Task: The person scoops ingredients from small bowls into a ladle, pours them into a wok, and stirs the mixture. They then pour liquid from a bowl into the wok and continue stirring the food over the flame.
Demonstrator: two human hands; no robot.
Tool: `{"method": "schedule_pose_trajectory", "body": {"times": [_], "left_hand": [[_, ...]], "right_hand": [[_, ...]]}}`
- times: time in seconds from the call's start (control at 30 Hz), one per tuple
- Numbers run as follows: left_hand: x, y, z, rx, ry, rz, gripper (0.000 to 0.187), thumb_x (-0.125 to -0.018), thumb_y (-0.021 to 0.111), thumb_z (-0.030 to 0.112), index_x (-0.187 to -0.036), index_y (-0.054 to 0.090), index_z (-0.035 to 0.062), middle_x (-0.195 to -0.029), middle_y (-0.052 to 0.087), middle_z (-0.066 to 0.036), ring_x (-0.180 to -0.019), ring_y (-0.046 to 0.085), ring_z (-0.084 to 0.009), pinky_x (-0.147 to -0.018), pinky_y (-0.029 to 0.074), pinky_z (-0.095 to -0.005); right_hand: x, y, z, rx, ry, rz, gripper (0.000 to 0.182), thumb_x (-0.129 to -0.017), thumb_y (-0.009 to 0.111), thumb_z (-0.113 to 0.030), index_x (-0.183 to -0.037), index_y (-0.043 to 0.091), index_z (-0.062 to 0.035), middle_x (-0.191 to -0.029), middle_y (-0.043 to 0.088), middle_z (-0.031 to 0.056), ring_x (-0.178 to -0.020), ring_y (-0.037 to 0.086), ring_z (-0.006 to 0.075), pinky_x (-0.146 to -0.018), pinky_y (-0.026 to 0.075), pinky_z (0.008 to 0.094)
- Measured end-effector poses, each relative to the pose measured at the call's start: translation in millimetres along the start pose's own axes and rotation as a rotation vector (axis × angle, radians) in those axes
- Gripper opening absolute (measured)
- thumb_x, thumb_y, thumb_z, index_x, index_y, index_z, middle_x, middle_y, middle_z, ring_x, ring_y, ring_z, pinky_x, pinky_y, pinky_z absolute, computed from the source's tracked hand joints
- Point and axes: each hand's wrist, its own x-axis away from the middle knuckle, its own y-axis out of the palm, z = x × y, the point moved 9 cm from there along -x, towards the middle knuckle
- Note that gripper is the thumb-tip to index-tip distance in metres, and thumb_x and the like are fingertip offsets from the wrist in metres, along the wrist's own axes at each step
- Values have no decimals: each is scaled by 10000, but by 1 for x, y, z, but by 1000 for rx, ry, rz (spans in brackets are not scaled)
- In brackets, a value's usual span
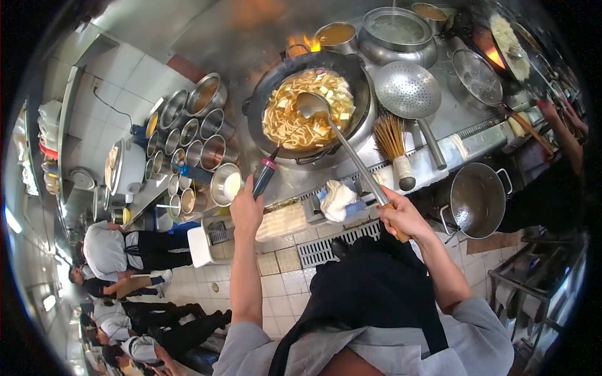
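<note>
While flames (303, 42) are licking up behind the wok (308, 105), stirring noodles (307, 111) at the stove.
Gripping the ladle (351, 155) by its wooden handle with the right hand (401, 215), fingers curling tight, bowl dipping into the broth with tofu cubes. Pinching a dark red-banded bottle (264, 177) in the left hand (246, 207), fingers closing round it, tip angling toward the wok's near rim. Resting just beside: a perforated skimmer (409, 91), a bamboo brush (394, 145), a white cloth (337, 199). Standing left of the wok, steel seasoning pots (188, 135).
</note>
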Motion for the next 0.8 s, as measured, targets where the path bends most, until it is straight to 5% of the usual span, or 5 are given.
{"method": "schedule_pose_trajectory", "body": {"times": [0.13, 0.33, 0.5, 0.67, 0.8], "left_hand": [[8, -4, -7, 10, -7, 32, 588, -759, 660, 116, -1318, 479, 96, -903, 622, -227, -812, 620, -395, -716, 488, -462], [11, -12, -10, -31, -16, 25, 589, -762, 662, 116, -1321, 479, 89, -899, 623, -226, -802, 623, -395, -705, 492, -464], [10, -15, -14, -30, 7, 39, 592, -760, 660, 110, -1324, 484, 85, -890, 621, -226, -790, 624, -391, -701, 493, -465], [5, -18, -14, -26, 37, 58, 588, -751, 656, 94, -1313, 489, 52, -880, 618, -230, -781, 623, -383, -695, 492, -459], [0, -15, -16, -15, 57, 71, 577, -751, 653, 85, -1305, 494, 43, -885, 618, -229, -779, 622, -381, -693, 491, -455]], "right_hand": [[-3, -2, -3, 78, -46, 56, 668, -806, 516, -4, -1441, 328, -88, -617, 513, 17, -421, 453, 93, -409, 392, 240], [-61, 10, -5, 485, -431, 278, 656, -792, 542, -64, -1405, 323, 23, -702, 577, 116, -504, 533, 166, -493, 446, 290], [-64, 24, -11, -425, 66, -78, 635, -818, 514, 10, -1422, 325, -54, -636, 505, 29, -404, 442, 93, -379, 383, 245], [-59, 12, -2, 360, -130, 150, 667, -805, 544, -32, -1432, 317, -46, -716, 579, 75, -436, 493, 122, -406, 413, 267], [-69, 21, 5, 442, -345, 202, 665, -808, 537, -28, -1430, 301, -12, -732, 581, 84, -457, 504, 119, -414, 411, 262]]}}
